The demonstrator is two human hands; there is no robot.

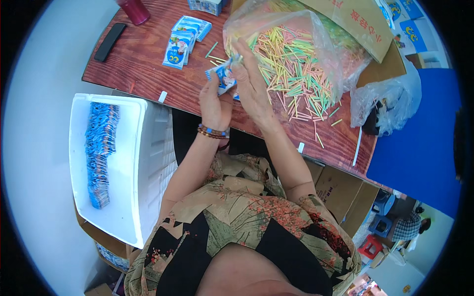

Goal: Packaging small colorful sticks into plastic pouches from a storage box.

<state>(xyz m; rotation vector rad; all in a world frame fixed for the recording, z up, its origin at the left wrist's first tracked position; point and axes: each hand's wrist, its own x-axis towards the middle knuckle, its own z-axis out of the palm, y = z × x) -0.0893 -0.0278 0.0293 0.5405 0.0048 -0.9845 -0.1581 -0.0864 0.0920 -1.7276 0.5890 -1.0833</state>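
My left hand (pixel 213 107) is closed on a small blue packet (pixel 225 80), gripping its lower side above the table's near edge. My right hand (pixel 253 88) lies along the packet's upper right end, thumb and fingers closed about it. Something pale yellow-green shows at that end, too small to make out. Just beyond my right hand, a loose heap of short pastel sticks (pixel 291 59) in yellow, green and pink spills from a clear plastic bag (pixel 323 37). A few stray sticks lie left of my hands, near a small pile of blue packets (pixel 178 48).
A white foam box (pixel 129 163) at my left holds rows of blue packets (pixel 101 148). A black oblong object (pixel 109 42) and a red container (pixel 134 11) are at the table's far left. An open cardboard box (pixel 377 69) stands at right, beside a crumpled plastic bag (pixel 395 101).
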